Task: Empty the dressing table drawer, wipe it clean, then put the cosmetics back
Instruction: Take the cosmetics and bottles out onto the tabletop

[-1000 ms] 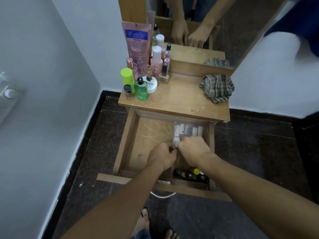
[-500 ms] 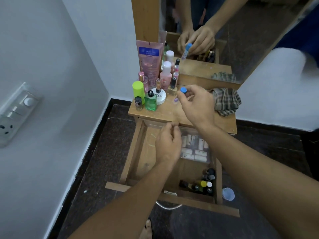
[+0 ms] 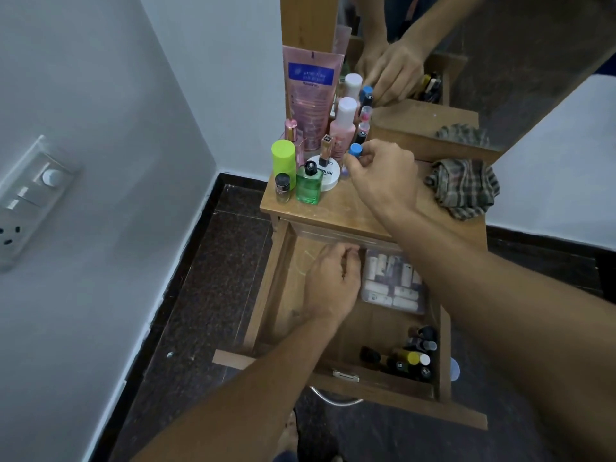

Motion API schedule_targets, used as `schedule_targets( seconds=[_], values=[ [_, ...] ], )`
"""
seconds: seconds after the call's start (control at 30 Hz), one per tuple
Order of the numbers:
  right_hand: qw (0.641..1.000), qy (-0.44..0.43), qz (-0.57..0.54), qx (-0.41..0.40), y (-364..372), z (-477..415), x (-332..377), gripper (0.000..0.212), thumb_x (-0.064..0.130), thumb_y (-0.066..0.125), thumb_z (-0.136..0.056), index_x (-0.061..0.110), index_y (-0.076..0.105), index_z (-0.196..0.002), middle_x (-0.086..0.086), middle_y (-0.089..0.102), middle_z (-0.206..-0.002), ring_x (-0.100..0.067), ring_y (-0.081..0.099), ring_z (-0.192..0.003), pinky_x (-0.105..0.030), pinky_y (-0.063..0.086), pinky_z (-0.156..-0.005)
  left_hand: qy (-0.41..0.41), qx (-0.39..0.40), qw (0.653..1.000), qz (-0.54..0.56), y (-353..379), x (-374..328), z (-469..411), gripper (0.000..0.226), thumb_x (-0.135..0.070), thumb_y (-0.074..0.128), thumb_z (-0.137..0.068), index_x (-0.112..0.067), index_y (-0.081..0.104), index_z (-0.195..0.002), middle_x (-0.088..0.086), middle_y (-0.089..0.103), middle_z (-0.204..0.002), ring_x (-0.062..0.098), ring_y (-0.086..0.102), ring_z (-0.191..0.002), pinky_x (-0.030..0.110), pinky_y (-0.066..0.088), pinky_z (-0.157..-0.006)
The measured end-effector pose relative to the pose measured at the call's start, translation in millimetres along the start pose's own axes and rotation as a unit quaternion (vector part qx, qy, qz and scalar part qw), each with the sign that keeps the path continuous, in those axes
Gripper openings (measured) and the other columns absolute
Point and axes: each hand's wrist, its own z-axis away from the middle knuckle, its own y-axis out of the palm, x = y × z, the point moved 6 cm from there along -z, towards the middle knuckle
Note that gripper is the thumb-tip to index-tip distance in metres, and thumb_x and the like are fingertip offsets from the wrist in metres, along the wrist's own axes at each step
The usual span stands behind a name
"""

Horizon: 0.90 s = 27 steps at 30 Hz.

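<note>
Presently: right hand (image 3: 383,175) fingers gripped small upright blue-capped vial (image 3: 354,151) beside white round jar (image 3: 325,175) on wooden bench (image 3: 333,208); left hand (image 3: 333,281) loosely curled, empty, over open wooden drawer (image 3: 290,295).

- We see the desk (image 3: 336,208) and its open drawer (image 3: 290,295) in bare, matt wood, scuffed in places.
- We see a woven checked cloth (image 3: 463,188), soft and crumpled.
- The green bottle (image 3: 309,186) looks like clear, glossy glass or plastic.
- The pink tube (image 3: 311,101) is smooth, slightly shiny plastic.
- The floor (image 3: 230,261) is speckled dark stone, polished.
- The drawer handle (image 3: 333,399) is shiny metal.
</note>
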Motion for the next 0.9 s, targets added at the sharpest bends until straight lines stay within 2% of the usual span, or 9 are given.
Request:
schedule_targets(
  seconds=[0.13,0.3,0.43,0.5,0.53,0.6,0.67,0.77,0.9],
  values=[
    [1.000,0.014,0.012,0.011,-0.2,-0.2,0.9,0.025,0.041,0.067,-0.088,0.017,0.074,-0.090,0.002,0.073,-0.084,-0.022,0.067,-0.085,-0.036,0.053,-0.071,-0.012,0.027,0.999,-0.016,5.1,4.6,0.5,0.023,-0.027,0.050,-0.102,-0.021,0.070,-0.112,-0.004,0.068,-0.108,0.014,0.064,-0.098,0.037,0.053,-0.088],
    [0.999,0.030,-0.007,0.025,-2.0,1.4,2.1,0.025,0.043,0.072,-0.085,0.021,0.075,-0.095,0.005,0.075,-0.087,-0.018,0.069,-0.087,-0.040,0.059,-0.077,-0.040,0.084,0.994,-0.051,12.6,11.6,6.0,0.026,-0.030,0.048,-0.103,-0.021,0.070,-0.114,-0.001,0.069,-0.115,0.016,0.063,-0.103,0.036,0.052,-0.091],
    [0.999,0.033,-0.019,0.034,-17.0,10.9,-5.7,0.032,0.051,0.079,-0.080,0.023,0.077,-0.095,0.011,0.073,-0.084,-0.011,0.070,-0.087,-0.037,0.058,-0.080,-0.045,0.133,0.986,-0.089,12.6,14.3,16.2,0.023,-0.031,0.049,-0.102,-0.025,0.069,-0.112,-0.003,0.070,-0.104,0.016,0.064,-0.092,0.032,0.051,-0.079],
    [0.998,0.031,-0.025,0.047,-27.6,25.8,-14.6,0.036,0.050,0.078,-0.079,0.023,0.078,-0.102,0.013,0.072,-0.084,-0.009,0.070,-0.087,-0.034,0.058,-0.082,-0.053,0.227,0.964,-0.125,19.2,16.9,26.2,0.020,-0.028,0.054,-0.099,-0.028,0.069,-0.113,-0.010,0.065,-0.091,0.011,0.060,-0.082,0.027,0.046,-0.069],
    [0.998,0.028,-0.021,0.053,-32.8,34.8,-20.7,0.036,0.046,0.076,-0.081,0.023,0.077,-0.107,0.012,0.073,-0.086,-0.009,0.070,-0.088,-0.034,0.058,-0.084,-0.055,0.281,0.947,-0.147,23.8,18.5,32.4,0.022,-0.027,0.058,-0.096,-0.030,0.068,-0.115,-0.012,0.064,-0.091,0.009,0.060,-0.083,0.026,0.047,-0.071],
    [0.997,0.014,-0.006,0.074,-41.7,55.0,-34.6,0.033,0.037,0.074,-0.085,0.021,0.077,-0.113,0.010,0.075,-0.090,-0.006,0.069,-0.087,-0.030,0.058,-0.087,-0.058,0.377,0.906,-0.181,31.9,21.1,44.1,0.032,-0.026,0.066,-0.089,-0.032,0.067,-0.121,-0.012,0.065,-0.104,0.010,0.061,-0.097,0.031,0.052,-0.087],
    [0.995,-0.005,0.014,0.098,-46.6,74.4,-49.6,0.029,0.029,0.073,-0.087,0.018,0.077,-0.113,0.007,0.076,-0.092,-0.004,0.067,-0.084,-0.026,0.057,-0.086,-0.071,0.447,0.870,-0.197,37.7,21.7,54.9,0.044,-0.025,0.073,-0.082,-0.032,0.067,-0.125,-0.011,0.065,-0.113,0.012,0.061,-0.105,0.036,0.053,-0.096],
    [0.990,0.014,0.015,0.137,-46.3,99.7,-75.9,0.026,0.023,0.073,-0.086,0.018,0.078,-0.110,0.005,0.077,-0.093,-0.008,0.070,-0.086,-0.034,0.060,-0.086,-0.052,0.499,0.829,-0.246,45.4,20.6,67.9,0.049,-0.025,0.078,-0.076,-0.031,0.068,-0.124,-0.009,0.068,-0.116,0.014,0.063,-0.105,0.036,0.055,-0.094],
    [0.987,0.030,0.019,0.158,-47.1,123.2,-94.7,0.021,0.026,0.072,-0.088,0.021,0.078,-0.107,0.007,0.077,-0.095,-0.011,0.070,-0.091,-0.037,0.060,-0.084,-0.013,0.498,0.818,-0.289,54.0,15.1,71.0,0.044,-0.027,0.080,-0.076,-0.028,0.072,-0.119,-0.008,0.072,-0.107,0.014,0.066,-0.097,0.031,0.057,-0.087]
  ],
)
